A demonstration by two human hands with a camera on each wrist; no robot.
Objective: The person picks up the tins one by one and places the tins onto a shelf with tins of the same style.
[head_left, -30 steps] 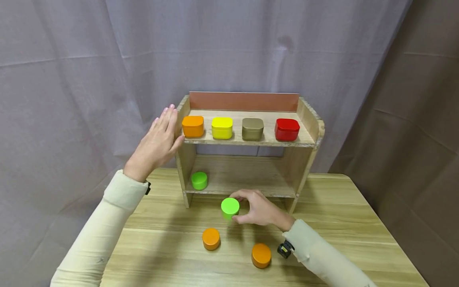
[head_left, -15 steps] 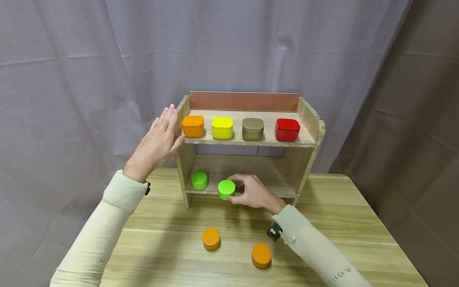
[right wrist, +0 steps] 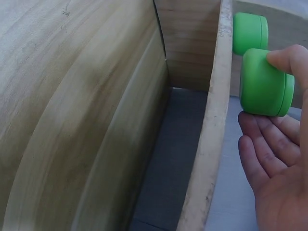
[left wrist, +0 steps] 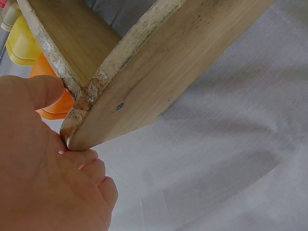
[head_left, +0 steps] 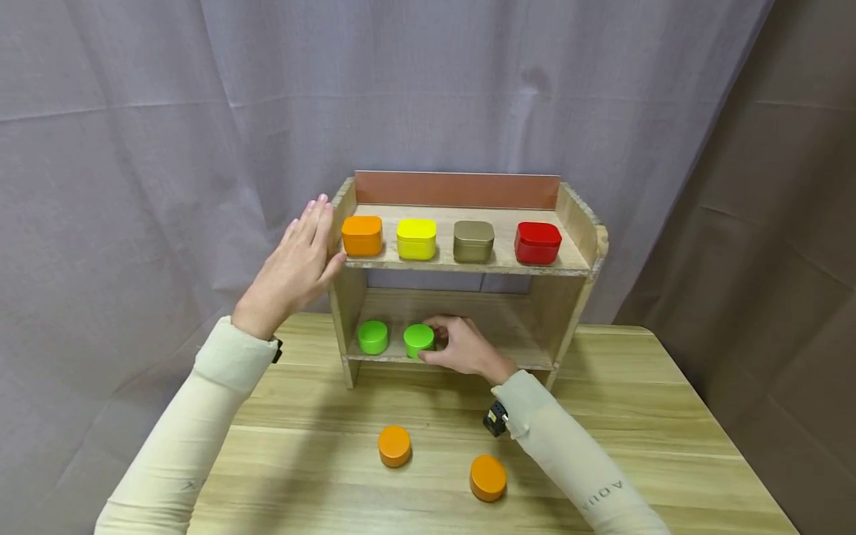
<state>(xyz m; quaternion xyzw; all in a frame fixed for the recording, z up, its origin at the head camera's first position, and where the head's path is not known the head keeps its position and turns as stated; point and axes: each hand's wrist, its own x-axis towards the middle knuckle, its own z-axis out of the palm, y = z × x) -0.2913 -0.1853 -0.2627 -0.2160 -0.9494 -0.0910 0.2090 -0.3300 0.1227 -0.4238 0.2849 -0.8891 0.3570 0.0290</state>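
Note:
My right hand (head_left: 467, 346) pinches a green round tin (head_left: 418, 340) between thumb and fingers, at the front of the shelf unit's lower board. In the right wrist view a lid seam shows on this green tin (right wrist: 265, 83), and the thumb and fingers are on opposite sides of it. A second green round tin (head_left: 373, 337) stands to its left on the same board, a small gap between them. My left hand (head_left: 289, 267) rests with straight fingers against the left side of the wooden shelf unit (head_left: 344, 312); in the left wrist view its thumb touches the front edge.
On the top board stand four-sided tins in orange (head_left: 362, 236), yellow (head_left: 417, 239), olive (head_left: 473, 241) and red (head_left: 538, 243). Two orange round tins (head_left: 394, 446) lie on the wooden table (head_left: 294, 475) before the unit. Grey curtains (head_left: 428, 89) hang behind.
My right hand has carried the green tin up and forward from over the table onto the lower board, beside the other green tin. The left hand has stayed in place.

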